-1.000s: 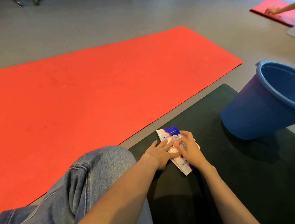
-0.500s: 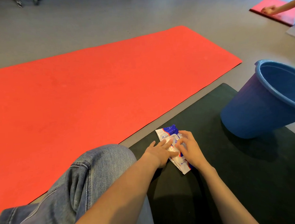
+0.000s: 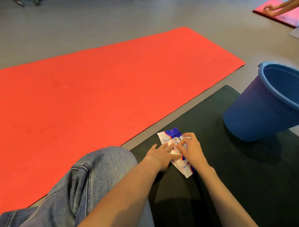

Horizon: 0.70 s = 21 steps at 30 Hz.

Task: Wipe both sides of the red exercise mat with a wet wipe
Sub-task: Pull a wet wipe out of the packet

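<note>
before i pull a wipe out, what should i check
1. The wipe pack is pinned: ok, the left hand presses flat on it.
2. The right hand has a grip on the pack: ok, its curled fingertips pinch at the top face.
3. Pack opened: cannot tell, the fingers cover that spot.
4. Wipe drawn out: not ok, none visible.
5. The red mat is spread flat: ok.

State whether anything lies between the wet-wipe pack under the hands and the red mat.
Nothing visible does. The wet-wipe pack lies on the dark mat; only a strip of bare floor separates it from the red mat. The blue bucket stands off to the right.
</note>
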Each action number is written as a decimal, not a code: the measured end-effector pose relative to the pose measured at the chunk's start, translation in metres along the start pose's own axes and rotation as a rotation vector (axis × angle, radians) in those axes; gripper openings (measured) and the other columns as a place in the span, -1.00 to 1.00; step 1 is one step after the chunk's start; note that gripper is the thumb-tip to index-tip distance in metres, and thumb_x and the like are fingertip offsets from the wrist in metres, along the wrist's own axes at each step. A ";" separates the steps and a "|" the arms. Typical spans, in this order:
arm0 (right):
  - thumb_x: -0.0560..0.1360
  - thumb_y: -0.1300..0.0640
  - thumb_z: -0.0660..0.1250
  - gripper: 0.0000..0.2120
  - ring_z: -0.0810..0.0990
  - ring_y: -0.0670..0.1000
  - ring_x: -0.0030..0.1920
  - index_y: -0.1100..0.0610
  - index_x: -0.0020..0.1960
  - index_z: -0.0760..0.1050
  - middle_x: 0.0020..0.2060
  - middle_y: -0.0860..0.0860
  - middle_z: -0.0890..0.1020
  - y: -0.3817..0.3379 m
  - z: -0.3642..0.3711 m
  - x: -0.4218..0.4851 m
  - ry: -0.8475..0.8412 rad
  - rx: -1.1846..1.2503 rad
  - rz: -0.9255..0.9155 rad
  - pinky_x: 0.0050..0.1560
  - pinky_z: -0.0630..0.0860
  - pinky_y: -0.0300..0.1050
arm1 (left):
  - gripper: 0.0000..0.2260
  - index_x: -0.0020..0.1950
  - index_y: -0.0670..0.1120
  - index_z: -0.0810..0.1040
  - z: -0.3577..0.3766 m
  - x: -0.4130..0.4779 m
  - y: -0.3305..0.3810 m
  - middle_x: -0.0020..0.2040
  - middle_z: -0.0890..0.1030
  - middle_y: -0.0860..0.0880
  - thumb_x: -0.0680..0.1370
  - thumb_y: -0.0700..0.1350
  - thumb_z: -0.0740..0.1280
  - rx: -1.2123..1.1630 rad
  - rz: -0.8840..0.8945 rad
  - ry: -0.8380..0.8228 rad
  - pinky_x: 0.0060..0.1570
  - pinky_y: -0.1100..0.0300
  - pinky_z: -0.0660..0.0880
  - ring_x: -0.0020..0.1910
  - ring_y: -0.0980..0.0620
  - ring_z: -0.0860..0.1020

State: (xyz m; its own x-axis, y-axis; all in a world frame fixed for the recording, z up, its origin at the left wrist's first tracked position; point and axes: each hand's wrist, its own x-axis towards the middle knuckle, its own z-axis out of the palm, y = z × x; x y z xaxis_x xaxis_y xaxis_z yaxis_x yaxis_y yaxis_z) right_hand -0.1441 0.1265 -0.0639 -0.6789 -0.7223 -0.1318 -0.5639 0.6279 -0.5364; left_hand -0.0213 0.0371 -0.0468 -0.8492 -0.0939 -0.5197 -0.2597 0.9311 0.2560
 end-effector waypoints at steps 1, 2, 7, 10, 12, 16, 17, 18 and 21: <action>0.50 0.12 0.36 -0.89 0.42 -0.08 0.20 0.16 -0.07 0.57 0.30 0.02 0.35 0.000 0.000 0.000 0.008 0.018 -0.011 0.06 0.33 -0.31 | -0.39 0.54 0.21 0.06 0.000 0.000 0.001 0.58 -0.18 -0.02 0.61 -0.19 0.24 0.002 -0.004 -0.003 0.47 -0.19 -0.06 0.55 -0.08 -0.18; 0.50 0.14 0.35 -0.93 0.40 -0.10 0.19 0.15 -0.10 0.56 0.30 0.02 0.35 0.001 -0.001 0.000 0.015 0.049 -0.016 0.05 0.33 -0.34 | -0.39 0.54 0.21 0.06 0.001 0.000 0.001 0.58 -0.18 -0.02 0.61 -0.19 0.24 0.002 -0.009 -0.005 0.47 -0.19 -0.07 0.55 -0.08 -0.18; 0.54 0.14 0.28 -0.87 0.36 -0.18 0.15 0.18 -0.04 0.56 0.30 0.00 0.37 0.019 -0.008 -0.009 -0.022 0.206 0.041 -0.12 0.32 -0.48 | -0.38 0.54 0.22 0.07 0.000 0.003 0.000 0.58 -0.18 0.00 0.61 -0.22 0.24 -0.038 -0.010 -0.009 0.47 -0.19 -0.08 0.55 -0.07 -0.19; 0.54 0.11 0.29 -0.83 0.38 -0.17 0.13 0.18 0.05 0.54 0.26 0.01 0.38 0.018 -0.005 -0.010 -0.020 0.194 0.077 -0.14 0.33 -0.47 | -0.38 0.53 0.21 0.08 0.001 0.002 0.001 0.58 -0.18 0.00 0.60 -0.23 0.25 -0.051 -0.006 -0.006 0.47 -0.19 -0.07 0.55 -0.07 -0.19; 0.50 0.06 0.35 -0.80 0.38 -0.16 0.13 0.16 0.04 0.54 0.22 -0.06 0.35 0.012 -0.004 -0.009 -0.035 0.103 0.048 -0.13 0.31 -0.45 | -0.38 0.53 0.20 0.09 0.001 0.002 -0.001 0.58 -0.16 -0.01 0.60 -0.22 0.26 -0.049 0.000 0.003 0.47 -0.19 -0.06 0.55 -0.07 -0.18; 0.48 0.10 0.38 -0.85 0.44 -0.11 0.14 0.20 -0.07 0.57 0.23 0.01 0.41 0.012 -0.001 -0.007 0.015 0.072 0.074 -0.15 0.31 -0.49 | -0.35 0.55 0.10 0.04 0.002 0.001 -0.001 0.59 -0.11 -0.01 0.57 -0.21 0.28 -0.095 -0.012 0.032 0.48 -0.17 -0.04 0.55 -0.04 -0.13; 0.48 0.11 0.38 -0.85 0.44 -0.13 0.11 0.21 -0.08 0.58 0.22 0.02 0.43 0.013 -0.001 -0.008 0.040 0.109 0.089 -0.20 0.31 -0.50 | -0.34 0.56 0.07 0.01 0.001 0.001 -0.001 0.59 -0.09 -0.01 0.57 -0.20 0.28 -0.128 -0.026 0.044 0.49 -0.16 -0.05 0.55 -0.02 -0.11; 0.48 0.12 0.38 -0.85 0.44 -0.15 0.10 0.21 -0.09 0.58 0.20 0.02 0.45 0.014 -0.001 -0.008 0.056 0.153 0.097 -0.21 0.32 -0.50 | -0.33 0.57 0.03 -0.02 0.001 0.001 -0.001 0.59 -0.06 -0.01 0.57 -0.19 0.28 -0.162 -0.044 0.053 0.49 -0.14 -0.06 0.55 -0.01 -0.09; 0.49 0.13 0.37 -0.86 0.47 -0.14 0.07 0.20 -0.07 0.60 0.15 0.01 0.48 0.016 -0.003 -0.010 0.066 0.242 0.101 -0.15 0.39 -0.44 | -0.32 0.57 0.00 -0.07 0.000 0.000 -0.002 0.59 -0.06 0.00 0.59 -0.17 0.27 -0.157 -0.067 0.054 0.50 -0.13 -0.10 0.55 0.01 -0.08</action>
State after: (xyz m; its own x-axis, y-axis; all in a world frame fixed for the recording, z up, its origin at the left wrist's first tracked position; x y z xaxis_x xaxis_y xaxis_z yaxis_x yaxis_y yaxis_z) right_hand -0.1478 0.1444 -0.0689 -0.7596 -0.6342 -0.1443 -0.3687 0.6026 -0.7078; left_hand -0.0206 0.0352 -0.0473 -0.8499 -0.1763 -0.4966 -0.3815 0.8559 0.3490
